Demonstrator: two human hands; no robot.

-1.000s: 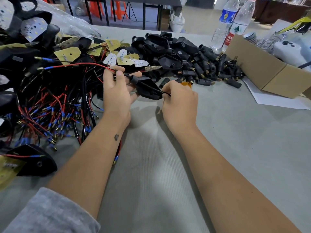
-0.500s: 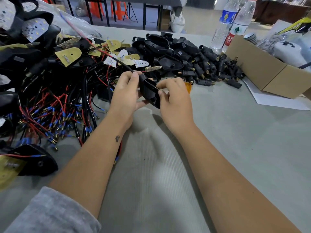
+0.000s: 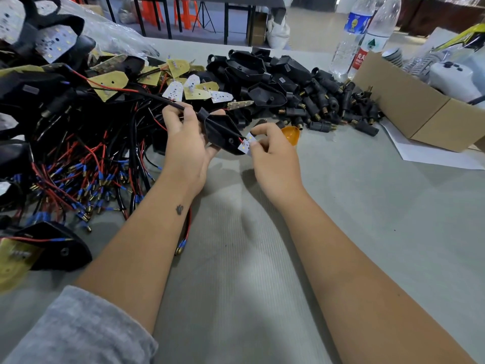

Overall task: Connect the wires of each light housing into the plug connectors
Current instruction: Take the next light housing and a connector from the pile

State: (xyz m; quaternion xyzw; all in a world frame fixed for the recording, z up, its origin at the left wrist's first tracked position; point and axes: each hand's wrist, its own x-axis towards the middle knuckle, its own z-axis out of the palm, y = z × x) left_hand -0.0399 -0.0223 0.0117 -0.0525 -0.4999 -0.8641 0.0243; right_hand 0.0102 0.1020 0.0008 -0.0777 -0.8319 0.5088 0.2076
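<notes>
1. head view: the left hand [image 3: 187, 145] curls under a black light housing [image 3: 223, 132] and holds it up above the grey table [image 3: 367, 206].
2. its fingers also pinch the black wire [image 3: 157, 98] that goes into the housing.
3. the right hand [image 3: 275, 158] pinches a small white led board [image 3: 246, 147] at the housing's near end.
4. a heap of black plug connectors [image 3: 328, 106] lies behind the hands.
5. red and black wires [image 3: 86, 174] are piled on the left.

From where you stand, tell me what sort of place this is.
Most likely a small lamp assembly workshop: a heap of black light housings, loose plug connectors and a tangle of red and black wires cover the worktable.
</notes>
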